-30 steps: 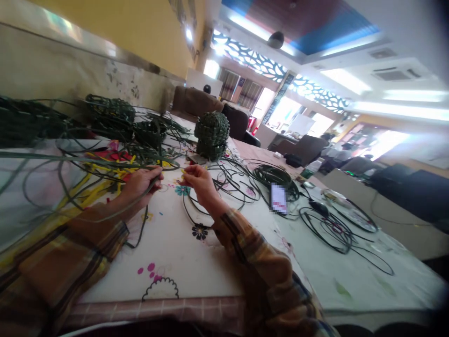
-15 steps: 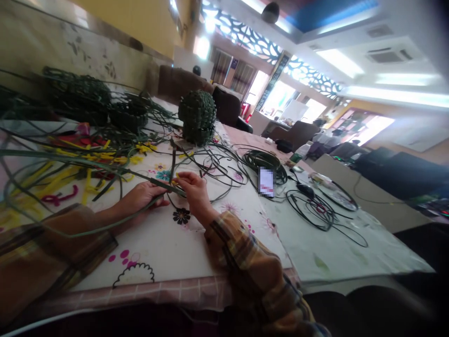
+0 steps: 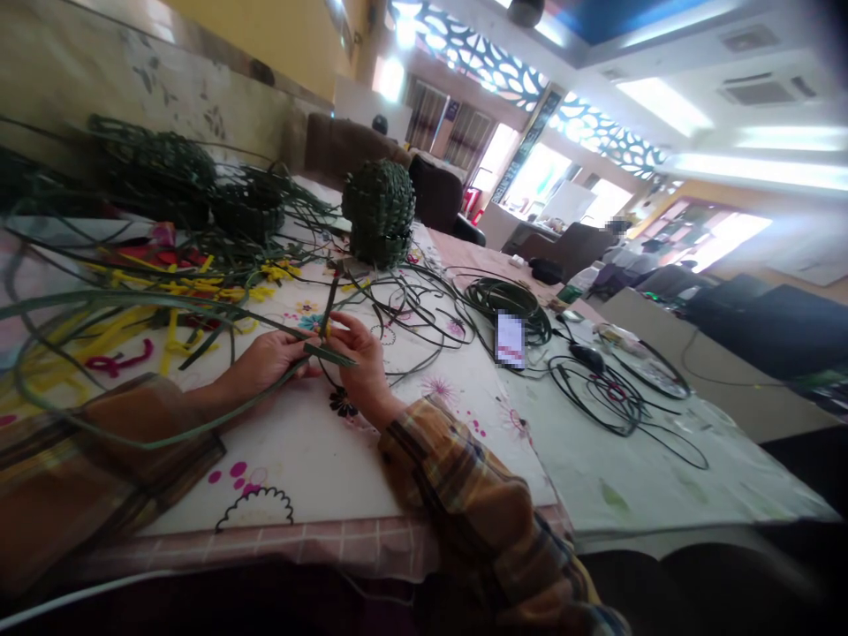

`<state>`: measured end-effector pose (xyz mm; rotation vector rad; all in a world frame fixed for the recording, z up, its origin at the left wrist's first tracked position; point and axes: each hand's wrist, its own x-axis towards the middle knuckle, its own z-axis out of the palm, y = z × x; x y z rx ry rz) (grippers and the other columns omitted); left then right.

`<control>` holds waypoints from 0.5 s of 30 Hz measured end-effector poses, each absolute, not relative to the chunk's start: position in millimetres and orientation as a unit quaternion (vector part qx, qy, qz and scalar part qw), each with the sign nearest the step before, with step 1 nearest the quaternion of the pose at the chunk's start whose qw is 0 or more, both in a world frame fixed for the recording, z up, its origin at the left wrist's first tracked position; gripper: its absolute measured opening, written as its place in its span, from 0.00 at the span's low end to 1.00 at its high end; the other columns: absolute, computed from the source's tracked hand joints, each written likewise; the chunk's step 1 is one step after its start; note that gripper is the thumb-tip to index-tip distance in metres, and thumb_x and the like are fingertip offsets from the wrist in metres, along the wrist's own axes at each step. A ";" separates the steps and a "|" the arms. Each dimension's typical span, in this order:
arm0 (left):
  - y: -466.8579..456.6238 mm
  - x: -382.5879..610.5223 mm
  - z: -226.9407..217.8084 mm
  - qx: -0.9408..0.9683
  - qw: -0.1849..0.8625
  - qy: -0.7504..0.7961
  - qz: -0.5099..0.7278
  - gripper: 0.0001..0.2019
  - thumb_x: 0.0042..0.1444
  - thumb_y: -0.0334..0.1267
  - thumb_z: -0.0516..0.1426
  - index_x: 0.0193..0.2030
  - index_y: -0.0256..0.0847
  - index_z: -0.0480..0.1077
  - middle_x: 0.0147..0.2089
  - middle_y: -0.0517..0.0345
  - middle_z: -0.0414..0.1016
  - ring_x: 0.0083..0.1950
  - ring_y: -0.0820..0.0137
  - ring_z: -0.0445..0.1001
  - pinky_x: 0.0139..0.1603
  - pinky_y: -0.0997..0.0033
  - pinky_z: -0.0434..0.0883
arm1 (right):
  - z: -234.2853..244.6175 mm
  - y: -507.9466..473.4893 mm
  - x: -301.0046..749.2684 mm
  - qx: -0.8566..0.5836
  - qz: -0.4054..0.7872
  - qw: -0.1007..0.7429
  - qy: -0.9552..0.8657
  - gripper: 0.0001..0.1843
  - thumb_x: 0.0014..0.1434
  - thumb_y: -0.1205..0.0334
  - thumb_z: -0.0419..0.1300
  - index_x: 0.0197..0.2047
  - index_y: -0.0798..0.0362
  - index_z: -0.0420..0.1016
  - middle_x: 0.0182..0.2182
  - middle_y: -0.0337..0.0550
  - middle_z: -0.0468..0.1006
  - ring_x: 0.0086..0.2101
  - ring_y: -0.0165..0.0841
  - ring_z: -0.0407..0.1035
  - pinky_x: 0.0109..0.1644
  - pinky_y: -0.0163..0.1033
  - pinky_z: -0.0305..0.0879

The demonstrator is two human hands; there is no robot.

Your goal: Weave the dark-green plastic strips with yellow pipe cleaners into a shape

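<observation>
My left hand [image 3: 268, 360] pinches green weaving strips [image 3: 329, 355] above the tabletop, fingers closed. My right hand [image 3: 358, 358] meets it from the right, its thumb and fingers closed around the same strips. A flat strip end points right across the right-hand fingers, and a darker piece stands up between the hands. From the hands, a long green strip [image 3: 159, 442] sweeps left in a wide loop over my left forearm. A small yellow bit shows at my right fingertips. The crossing of the strips is partly hidden by fingers.
Behind the hands stands a woven green basket-like piece [image 3: 379, 212]. Yellow fuzzy stems [image 3: 172, 340] and dark woven pieces [image 3: 155, 172] lie left. Coiled green strip [image 3: 500, 300], a phone [image 3: 510, 340], and a black cable [image 3: 596, 397] lie right. People sit far back.
The long strip's near part, which lay straight across my left hand, now bows upward in a loop on the left. My right fingers have shifted around the strips. The view has moved slightly.
</observation>
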<state>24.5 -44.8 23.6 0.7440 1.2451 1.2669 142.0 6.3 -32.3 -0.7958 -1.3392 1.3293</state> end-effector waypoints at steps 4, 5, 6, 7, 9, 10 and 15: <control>-43.6 23.3 21.0 0.320 0.561 0.533 0.546 0.10 0.45 0.30 0.69 0.24 0.34 0.72 0.13 0.66 0.62 0.14 0.80 0.58 0.27 0.73 0.74 | -33.2 8.6 147.1 -0.392 0.464 0.519 -0.602 0.16 0.57 0.64 0.60 0.49 0.44 0.75 0.31 0.36 0.76 0.38 0.33 0.74 0.45 0.40 0.73; -43.0 22.4 19.7 0.321 0.559 0.531 0.550 0.09 0.47 0.30 0.68 0.24 0.34 0.72 0.13 0.66 0.62 0.15 0.80 0.58 0.28 0.73 0.74 | -33.2 9.6 148.0 -0.397 0.449 0.522 -0.606 0.15 0.57 0.64 0.60 0.48 0.45 0.75 0.30 0.35 0.74 0.36 0.32 0.73 0.44 0.39 0.72; -42.5 21.5 18.7 0.322 0.556 0.528 0.555 0.08 0.48 0.30 0.67 0.25 0.34 0.72 0.13 0.66 0.62 0.15 0.80 0.58 0.29 0.72 0.75 | -33.2 10.7 148.6 -0.399 0.439 0.525 -0.610 0.15 0.57 0.64 0.60 0.48 0.45 0.75 0.29 0.35 0.73 0.34 0.31 0.72 0.43 0.38 0.71; -42.4 20.9 18.3 0.325 0.554 0.526 0.558 0.08 0.49 0.30 0.66 0.25 0.34 0.72 0.13 0.66 0.63 0.15 0.80 0.58 0.29 0.72 0.75 | -33.2 11.8 149.0 -0.400 0.432 0.528 -0.612 0.14 0.57 0.64 0.59 0.48 0.46 0.75 0.28 0.34 0.72 0.33 0.30 0.70 0.41 0.37 0.71; -43.1 20.5 19.3 0.331 0.555 0.525 0.553 0.08 0.49 0.30 0.66 0.25 0.34 0.71 0.13 0.67 0.62 0.14 0.81 0.58 0.28 0.72 0.75 | -33.4 13.4 149.1 -0.395 0.426 0.531 -0.617 0.14 0.57 0.64 0.59 0.47 0.47 0.75 0.28 0.34 0.70 0.30 0.29 0.67 0.38 0.35 0.69; -44.0 20.8 20.6 0.336 0.560 0.525 0.546 0.09 0.48 0.31 0.67 0.25 0.34 0.71 0.13 0.68 0.61 0.14 0.81 0.57 0.27 0.73 0.75 | -33.7 13.7 149.0 -0.392 0.424 0.530 -0.622 0.13 0.58 0.63 0.60 0.47 0.48 0.75 0.27 0.34 0.70 0.30 0.28 0.66 0.37 0.34 0.68; -47.3 21.7 25.4 0.373 0.574 0.518 0.513 0.14 0.39 0.37 0.71 0.27 0.35 0.70 0.14 0.68 0.65 0.15 0.81 0.59 0.21 0.78 0.68 | -35.3 9.0 148.5 -0.381 0.375 0.508 -0.676 0.08 0.57 0.64 0.62 0.41 0.52 0.76 0.31 0.36 0.70 0.31 0.27 0.66 0.36 0.33 0.67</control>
